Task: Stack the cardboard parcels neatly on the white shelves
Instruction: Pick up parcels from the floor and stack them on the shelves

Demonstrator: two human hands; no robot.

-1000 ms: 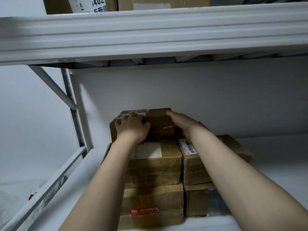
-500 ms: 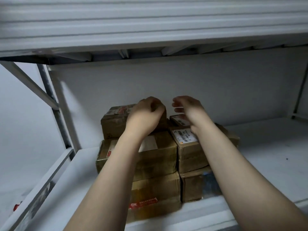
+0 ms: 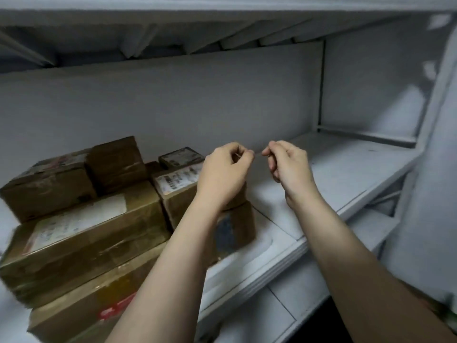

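Nearest to me, my two bare forearms reached up from the bottom of the view. Low on the left lay the bottom parcel (image 3: 81,303), brown cardboard with a red strip on its front whose writing was too blurred to read. On top of it sat a long taped parcel (image 3: 94,233) with a pale shipping label, the print smeared. To its right stood a shorter stack: a box with a dark patch (image 3: 237,229) at the bottom and, on that, a barcode-labelled parcel (image 3: 178,189), its lines of text illegible.

Above that stack's right edge my left hand (image 3: 223,177) hung in the air, and my right hand (image 3: 290,169) was just beside it over bare shelf; the fingers of both were loosely curled, thumb near forefinger, holding nothing and touching no parcel.

Farther back, a wide parcel (image 3: 47,186) and a small dark box (image 3: 116,162) topped the left pile, with a little labelled box (image 3: 183,157) behind the right one. All rested on the left part of the white shelf (image 3: 341,174), against its pale back panel (image 3: 173,102).
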